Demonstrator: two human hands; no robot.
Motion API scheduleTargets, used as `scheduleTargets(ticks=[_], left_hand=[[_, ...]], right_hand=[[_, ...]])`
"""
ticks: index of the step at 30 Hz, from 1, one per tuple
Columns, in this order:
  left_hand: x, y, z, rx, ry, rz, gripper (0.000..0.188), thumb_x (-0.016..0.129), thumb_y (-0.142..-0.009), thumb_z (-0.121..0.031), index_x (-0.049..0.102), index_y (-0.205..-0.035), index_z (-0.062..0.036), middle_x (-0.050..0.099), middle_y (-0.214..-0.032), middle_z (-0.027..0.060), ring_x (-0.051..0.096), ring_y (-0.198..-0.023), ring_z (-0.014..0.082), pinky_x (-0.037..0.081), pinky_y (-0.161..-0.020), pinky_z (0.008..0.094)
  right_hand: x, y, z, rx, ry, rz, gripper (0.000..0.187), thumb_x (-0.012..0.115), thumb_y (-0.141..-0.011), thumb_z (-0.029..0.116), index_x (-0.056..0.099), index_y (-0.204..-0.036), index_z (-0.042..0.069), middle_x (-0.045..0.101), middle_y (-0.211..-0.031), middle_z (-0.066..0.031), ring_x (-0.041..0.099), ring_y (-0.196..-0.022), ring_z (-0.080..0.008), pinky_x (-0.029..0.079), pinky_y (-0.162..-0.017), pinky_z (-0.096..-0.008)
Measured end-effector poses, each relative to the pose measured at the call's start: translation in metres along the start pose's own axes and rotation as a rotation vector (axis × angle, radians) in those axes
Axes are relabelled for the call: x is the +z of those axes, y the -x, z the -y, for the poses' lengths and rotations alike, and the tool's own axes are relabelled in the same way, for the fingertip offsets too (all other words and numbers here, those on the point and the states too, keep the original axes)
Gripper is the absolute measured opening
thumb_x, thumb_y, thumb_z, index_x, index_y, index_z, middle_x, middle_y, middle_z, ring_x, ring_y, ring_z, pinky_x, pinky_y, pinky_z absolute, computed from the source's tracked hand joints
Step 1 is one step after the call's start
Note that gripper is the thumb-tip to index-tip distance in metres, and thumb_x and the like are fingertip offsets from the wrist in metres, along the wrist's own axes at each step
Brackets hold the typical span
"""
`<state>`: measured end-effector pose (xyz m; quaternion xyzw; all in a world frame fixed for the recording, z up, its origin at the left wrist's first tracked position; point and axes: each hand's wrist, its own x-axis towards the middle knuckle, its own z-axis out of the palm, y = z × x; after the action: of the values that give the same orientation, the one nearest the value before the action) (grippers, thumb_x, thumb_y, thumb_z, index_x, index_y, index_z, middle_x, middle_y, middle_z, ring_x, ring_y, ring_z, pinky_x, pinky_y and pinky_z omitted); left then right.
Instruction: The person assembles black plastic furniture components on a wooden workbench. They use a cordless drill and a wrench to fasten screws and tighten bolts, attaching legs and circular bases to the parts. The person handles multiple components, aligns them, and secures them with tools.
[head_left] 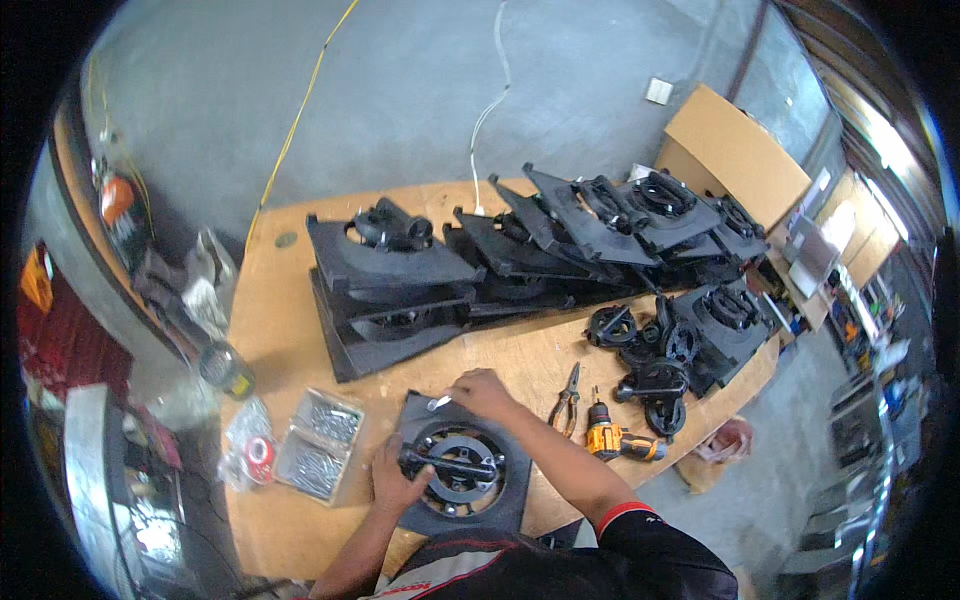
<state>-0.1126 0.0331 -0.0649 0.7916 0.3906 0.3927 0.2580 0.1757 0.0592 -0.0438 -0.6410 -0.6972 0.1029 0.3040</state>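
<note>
A square black plastic plate (413, 519) with a round opening lies on the table in front of me. Inside the opening sits a grey-black ring (481, 491), crossed by a black elbow-like fitting (462, 468). My left hand (396, 476) is closed on the left end of that fitting, with the thumb lying over it. At the plate's far edge my right hand (482, 394) is closed, fingers together, by a small white piece (438, 404). That piece is too small to name; it appears to be pinched at the fingertips.
Left of the plate are a clear box of screws (322, 446) and a red tape roll (260, 453). Pliers (566, 402), an orange drill (606, 436) and loose black fittings (655, 385) lie right. Black plates (365, 268) are stacked behind, with a cardboard box (738, 145) beyond.
</note>
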Motion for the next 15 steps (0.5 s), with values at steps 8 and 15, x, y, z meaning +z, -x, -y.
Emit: scheduleTargets(ticks=[8, 15], left_hand=[[0.006, -0.079, -0.086, 0.437, -0.536, 1.192, 0.060, 0.078, -0.078, -0.043, 0.062, -0.130, -0.0164, 0.070, -0.107, 0.0186, 0.066, -0.104, 0.0369, 0.049, -0.090, 0.0505], [0.004, -0.105, -0.119, 0.495, -0.521, 1.328, 0.057, 0.074, -0.083, -0.046, 0.062, -0.133, -0.0207, 0.071, -0.111, 0.0176, 0.066, -0.107, 0.0378, 0.051, -0.088, 0.0513]], right_hand=[[-0.042, 0.147, 0.000, 0.655, -0.148, -0.519, 0.040, 0.064, -0.096, 0.037, 0.067, -0.085, -0.001, 0.059, -0.070, -0.0207, 0.059, -0.062, -0.0283, 0.044, -0.061, -0.0400], [-0.030, 0.272, 0.005, 0.715, 0.066, -0.817, 0.019, 0.065, -0.091, 0.022, 0.067, -0.087, 0.004, 0.065, -0.082, -0.0160, 0.062, -0.082, -0.0370, 0.044, -0.077, -0.0474]])
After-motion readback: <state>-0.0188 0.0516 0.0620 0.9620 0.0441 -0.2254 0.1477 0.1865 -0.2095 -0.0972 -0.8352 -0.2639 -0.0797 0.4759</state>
